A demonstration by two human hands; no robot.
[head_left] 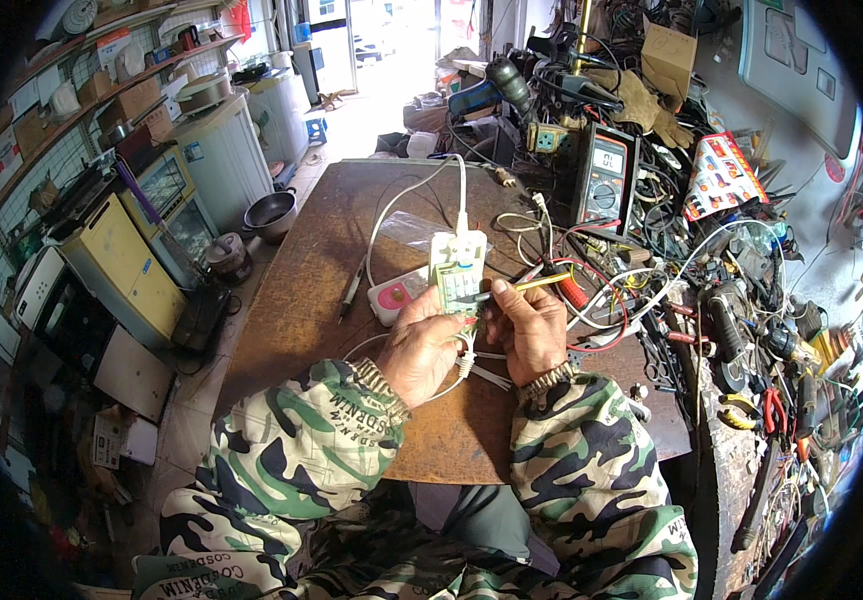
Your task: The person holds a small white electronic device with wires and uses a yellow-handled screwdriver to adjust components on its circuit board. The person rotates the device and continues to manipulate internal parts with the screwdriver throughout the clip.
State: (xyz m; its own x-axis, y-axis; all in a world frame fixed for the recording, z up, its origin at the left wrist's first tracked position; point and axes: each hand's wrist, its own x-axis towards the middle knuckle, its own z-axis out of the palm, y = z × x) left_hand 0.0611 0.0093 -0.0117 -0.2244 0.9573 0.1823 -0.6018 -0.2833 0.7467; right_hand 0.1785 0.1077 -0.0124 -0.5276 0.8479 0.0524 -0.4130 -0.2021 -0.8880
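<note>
On my scuffed brown wooden desk (pixel 292 270) lies a rounded white plastic box with a pink face (pixel 399 294), then my left hand (pixel 422 348) curls around an open, pale rectangular plastic case (pixel 459 249) held above the wood, and my right hand (pixel 530 335) closes in a pinch on a slim yellow stick-shaped tool (pixel 549 281).

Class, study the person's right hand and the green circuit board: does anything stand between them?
Only the thin yellow tool held in the right hand reaches toward the green circuit board. The left hand holds the board from its left side, out of the way. Nothing else visible blocks the gap.
</note>
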